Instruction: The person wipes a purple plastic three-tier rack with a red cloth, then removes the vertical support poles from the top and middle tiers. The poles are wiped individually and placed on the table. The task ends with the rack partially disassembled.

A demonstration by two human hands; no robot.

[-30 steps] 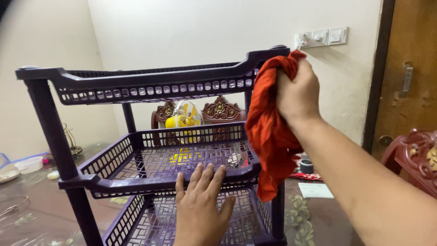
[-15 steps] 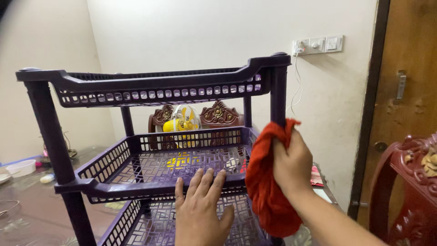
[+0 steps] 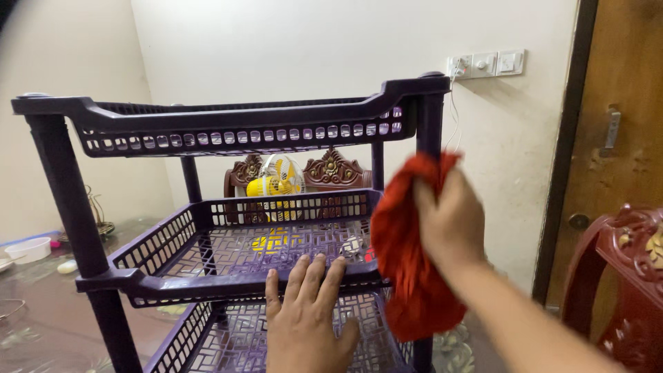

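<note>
Against the rack's near right post, the right hand (image 3: pixel 450 217) bunches a red cloth (image 3: pixel 407 262) in closed fingers. Left hand (image 3: pixel 307 318) lies spread flat on the purple rack (image 3: pixel 228 121)'s middle shelf. Beyond: glass-topped table (image 3: pixel 41 311), white wall, wooden door (image 3: pixel 615 138).

Home living or dining room: carved wooden chairs (image 3: pixel 331 171), small yellow fan (image 3: pixel 275 181), wooden door (image 3: pixel 621 131), wall switches (image 3: pixel 487 63), purple plastic rack (image 3: pixel 228 124) on glass-topped desk (image 3: pixel 48 304).
</note>
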